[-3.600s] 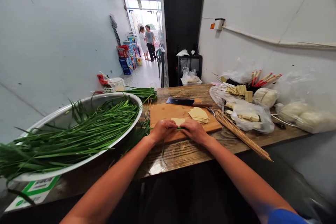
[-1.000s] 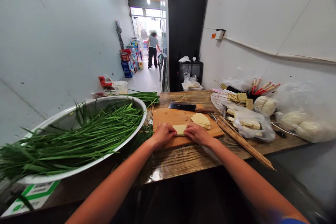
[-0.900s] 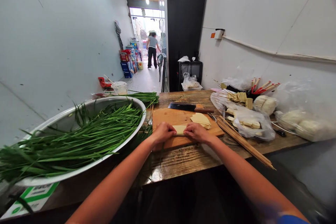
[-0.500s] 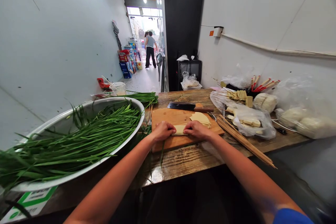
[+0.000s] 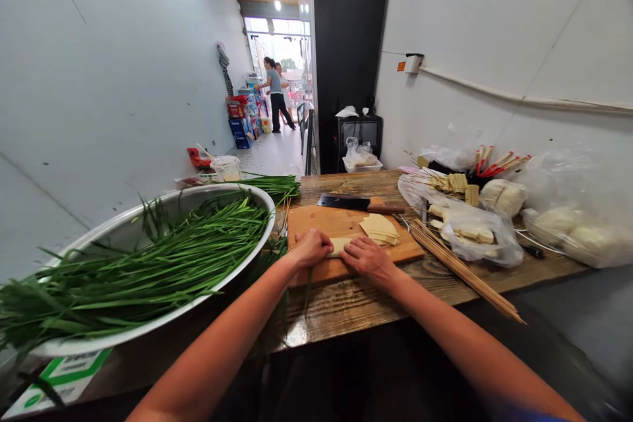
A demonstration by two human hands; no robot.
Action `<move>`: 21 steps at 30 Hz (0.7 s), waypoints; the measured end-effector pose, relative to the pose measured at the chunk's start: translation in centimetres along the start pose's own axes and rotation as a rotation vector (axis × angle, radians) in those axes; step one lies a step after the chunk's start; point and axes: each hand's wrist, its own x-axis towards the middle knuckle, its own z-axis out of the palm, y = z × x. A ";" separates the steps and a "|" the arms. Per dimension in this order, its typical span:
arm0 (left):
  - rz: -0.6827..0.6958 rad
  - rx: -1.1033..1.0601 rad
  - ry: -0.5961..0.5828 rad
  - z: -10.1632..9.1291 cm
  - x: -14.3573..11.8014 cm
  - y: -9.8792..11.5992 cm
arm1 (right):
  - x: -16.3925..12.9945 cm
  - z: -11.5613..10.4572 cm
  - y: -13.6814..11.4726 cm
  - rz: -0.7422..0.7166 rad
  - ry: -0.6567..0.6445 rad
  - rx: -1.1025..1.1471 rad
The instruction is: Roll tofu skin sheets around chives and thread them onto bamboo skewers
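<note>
Head view: both hands rest on the near part of a wooden cutting board (image 5: 321, 221) on the bench (image 5: 346, 300). The left hand (image 5: 310, 248) and right hand (image 5: 366, 257) curl their fingers down on a pale roll of tofu skin (image 5: 339, 246) lying between them. A green leaf hangs off the board's near edge. Just behind lies a stack of tofu sheets (image 5: 378, 227), then a cleaver (image 5: 353, 202). Left stands a big metal basin (image 5: 148, 211) of chives (image 5: 148, 257); right lie bamboo skewers (image 5: 462, 267) and plastic bags (image 5: 477, 231). Far down the corridor stand two people (image 5: 275, 92).

Cleaver (image 5: 357, 202) behind, skewers (image 5: 462, 268) rightward.
</note>
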 end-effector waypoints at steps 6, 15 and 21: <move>-0.043 0.044 -0.008 -0.5 0.1 0.7 | 0.3 0.6 0.6 0.019 -0.038 0.082; 0.073 0.042 0.165 0.5 -0.4 0.4 | 1.0 1.1 0.5 0.207 0.022 0.322; 0.402 0.191 0.166 1.8 -1.4 0.3 | 0.8 1.4 0.5 0.232 0.051 0.396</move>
